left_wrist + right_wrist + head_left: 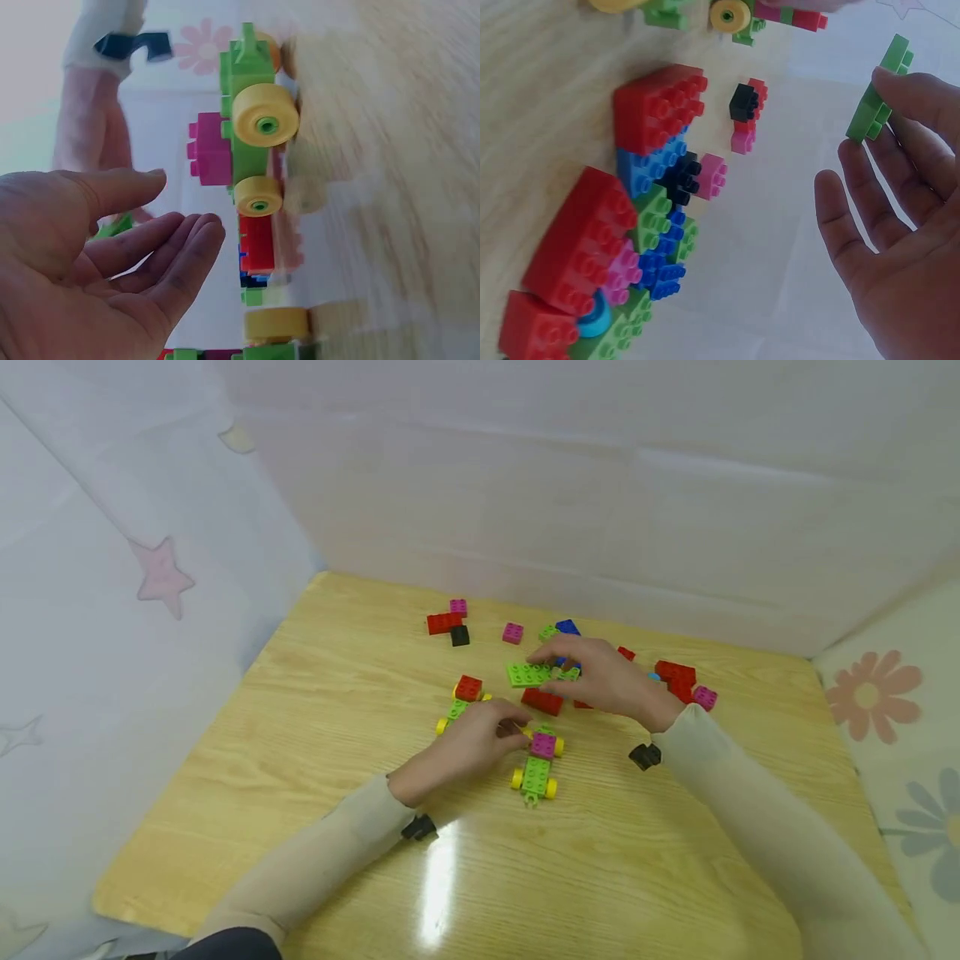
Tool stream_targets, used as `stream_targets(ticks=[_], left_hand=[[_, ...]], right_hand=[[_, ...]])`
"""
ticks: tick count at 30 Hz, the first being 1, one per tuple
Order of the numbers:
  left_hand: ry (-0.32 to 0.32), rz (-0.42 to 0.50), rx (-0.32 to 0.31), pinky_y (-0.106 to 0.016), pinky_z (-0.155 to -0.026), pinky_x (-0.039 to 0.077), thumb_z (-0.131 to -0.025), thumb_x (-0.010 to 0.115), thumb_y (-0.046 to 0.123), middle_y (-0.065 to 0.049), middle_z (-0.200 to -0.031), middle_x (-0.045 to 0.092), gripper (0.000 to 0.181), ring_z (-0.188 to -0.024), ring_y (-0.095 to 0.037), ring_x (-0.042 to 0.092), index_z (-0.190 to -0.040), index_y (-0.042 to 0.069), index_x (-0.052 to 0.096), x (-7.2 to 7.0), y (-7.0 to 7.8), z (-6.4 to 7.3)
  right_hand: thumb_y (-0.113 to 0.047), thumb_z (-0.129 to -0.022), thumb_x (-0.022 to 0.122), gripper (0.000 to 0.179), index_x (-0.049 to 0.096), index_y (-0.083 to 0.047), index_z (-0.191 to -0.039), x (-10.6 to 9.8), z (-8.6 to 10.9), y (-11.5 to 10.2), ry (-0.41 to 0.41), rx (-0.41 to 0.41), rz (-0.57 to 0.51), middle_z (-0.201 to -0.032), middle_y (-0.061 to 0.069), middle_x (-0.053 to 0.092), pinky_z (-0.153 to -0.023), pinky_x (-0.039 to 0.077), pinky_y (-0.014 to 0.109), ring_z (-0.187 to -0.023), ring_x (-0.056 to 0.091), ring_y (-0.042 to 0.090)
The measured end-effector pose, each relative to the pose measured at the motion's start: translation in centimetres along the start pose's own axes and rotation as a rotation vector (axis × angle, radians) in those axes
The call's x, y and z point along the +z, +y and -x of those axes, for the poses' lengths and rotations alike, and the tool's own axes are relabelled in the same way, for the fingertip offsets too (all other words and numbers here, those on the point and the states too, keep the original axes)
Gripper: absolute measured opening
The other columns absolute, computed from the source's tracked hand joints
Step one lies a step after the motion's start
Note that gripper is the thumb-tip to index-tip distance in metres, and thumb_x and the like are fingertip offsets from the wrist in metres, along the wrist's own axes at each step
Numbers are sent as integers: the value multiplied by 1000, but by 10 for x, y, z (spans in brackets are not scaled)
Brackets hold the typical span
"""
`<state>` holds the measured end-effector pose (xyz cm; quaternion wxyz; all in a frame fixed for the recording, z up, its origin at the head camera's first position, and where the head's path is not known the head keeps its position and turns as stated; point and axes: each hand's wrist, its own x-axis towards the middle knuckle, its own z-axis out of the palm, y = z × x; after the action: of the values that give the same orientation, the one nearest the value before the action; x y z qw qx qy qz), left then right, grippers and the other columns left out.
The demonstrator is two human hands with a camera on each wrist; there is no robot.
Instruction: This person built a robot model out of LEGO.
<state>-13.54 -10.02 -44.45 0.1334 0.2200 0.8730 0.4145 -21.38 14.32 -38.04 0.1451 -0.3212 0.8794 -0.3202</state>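
Observation:
My right hand (600, 677) pinches a light green flat toy building brick (868, 116) between thumb and fingers, raised above the loose bricks. The left hand (474, 742) hovers beside a light green toy car (536, 777) with yellow wheels and a magenta brick (543, 745) on top. In the left wrist view its fingers are loosely bent with a gap to the thumb, holding nothing, apart from the car (251, 154). Partly hidden behind that hand is a second green car (456, 710) carrying a red brick (469, 687).
A red brick (542, 701) lies under the right hand. Farther back are magenta (513, 632), blue (567, 627) and black (460, 636) bricks. More red bricks (677, 675) sit at the right. The wooden table (345, 693) meets cloth-covered walls behind and at the sides.

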Motion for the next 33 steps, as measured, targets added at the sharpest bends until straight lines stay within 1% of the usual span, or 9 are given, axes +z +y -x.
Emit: stream_targets(ticks=[4,8,12,15,16,19,24,29,33], left_hand=[[65,29,-7,-38,-100,68,-108,76,14,-18,-133,78,32,-115,-28,80,-136,-3,75,-6,-2,4],[100,45,17,-37,-101,68,-107,77,12,-20,-134,77,31,-116,-29,80,-133,-3,75,-10,-5,10],[98,43,55,-36,-102,67,-107,75,9,-19,-135,76,35,-117,-29,80,-140,-2,73,-13,-8,17],[85,35,78,-35,-103,67,-108,73,7,-19,-137,76,37,-118,-28,79,-143,-2,71,-15,-11,20],[78,37,81,-35,-103,67,-107,73,6,-19,-137,76,37,-118,-29,79,-143,-2,71,-15,-12,21],[38,60,90,-33,-103,67,-107,74,6,-18,-137,77,36,-119,-29,79,-142,-2,72,-15,-14,24],[-26,105,96,-32,-104,66,-105,77,9,-16,-135,77,39,-119,-28,79,-143,1,73,-13,-13,27],[-31,89,76,-33,-101,66,-103,81,13,-11,-131,79,37,-113,-21,79,-139,3,77,-8,-11,29],[-27,67,51,-32,-98,67,-102,83,15,-9,-127,81,33,-108,-16,79,-134,5,79,-5,-10,29]], right_hand=[[-17,-103,84,47,72,-20,-148,8,14,3,2,-8,10,-148,2,71,-96,62,51,-122,68,29],[-15,-101,85,45,73,-22,-145,18,23,5,-7,-25,21,-141,0,73,-88,61,47,-110,68,30],[-16,-102,84,45,73,-21,-146,28,30,6,-45,-35,13,-146,1,72,-98,64,55,-119,69,29],[-14,-101,84,47,73,-18,-146,33,34,5,-66,-54,0,-152,2,71,-110,61,59,-135,68,29],[-13,-101,84,47,73,-17,-146,35,35,5,-73,-62,-5,-151,2,71,-111,61,59,-135,68,29],[-9,-100,85,47,73,-17,-145,38,39,6,-93,-91,-3,-150,2,72,-113,60,58,-135,68,29],[-10,-97,88,46,75,-18,-141,46,43,9,-103,-156,29,-143,-1,75,-113,61,54,-133,70,26],[-10,-96,89,45,76,-18,-139,52,45,10,-87,-181,25,-141,-2,76,-111,62,55,-130,71,24],[-12,-97,88,42,76,-19,-137,55,46,9,-87,-180,10,-140,-3,76,-117,59,56,-131,71,22]])
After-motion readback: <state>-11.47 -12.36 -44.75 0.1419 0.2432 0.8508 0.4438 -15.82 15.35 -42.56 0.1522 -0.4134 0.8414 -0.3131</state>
